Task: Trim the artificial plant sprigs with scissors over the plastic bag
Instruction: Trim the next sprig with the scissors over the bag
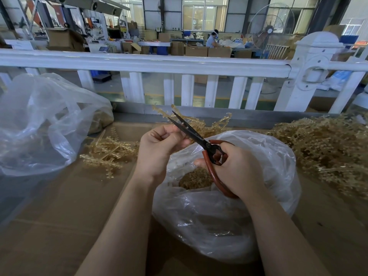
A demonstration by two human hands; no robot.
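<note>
Two hands meet above the plastic bag (229,216) on the table (59,216). The left hand (159,150) pinches a sprig (199,122). The right hand (237,172) grips open scissors (199,140). More sprigs (328,150) lie right, another bag (39,124) left.

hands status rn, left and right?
Left hand: closed, pinching a sprig at the blades.
Right hand: closed on the scissors, blades slightly open, above the plastic bag.

Cardboard-covered table (65,206) — two plastic bags (229,226), loose sprig piles (328,148).
</note>
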